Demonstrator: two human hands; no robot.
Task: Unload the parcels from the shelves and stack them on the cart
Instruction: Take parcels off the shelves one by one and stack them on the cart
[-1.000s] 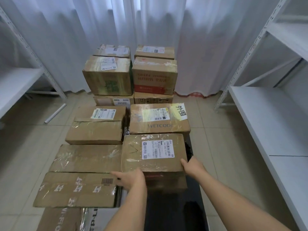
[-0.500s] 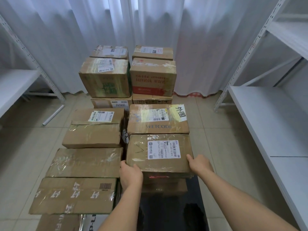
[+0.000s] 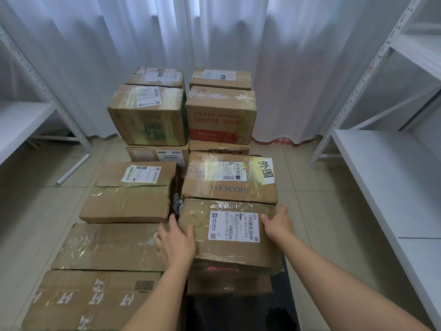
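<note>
The left hand (image 3: 176,242) is lying with straight, spread fingers on the near left corner of a taped parcel (image 3: 229,235), thumb on its top. The right hand (image 3: 278,224) is resting open against the parcel's right edge, fingers straight and pointing away. Neither hand is curling round it. The parcel is sitting on a flatter box (image 3: 229,285) at the near right of the black cart (image 3: 241,311), its white label facing up. Just behind it, touching, is lying the WETCODE box (image 3: 229,185). To the left, more boxes are lying flat in a row (image 3: 107,247). Taller stacked boxes (image 3: 148,115) are standing at the cart's far end, before a white curtain (image 3: 214,32). White shelves (image 3: 386,182) are flanking both sides.
</note>
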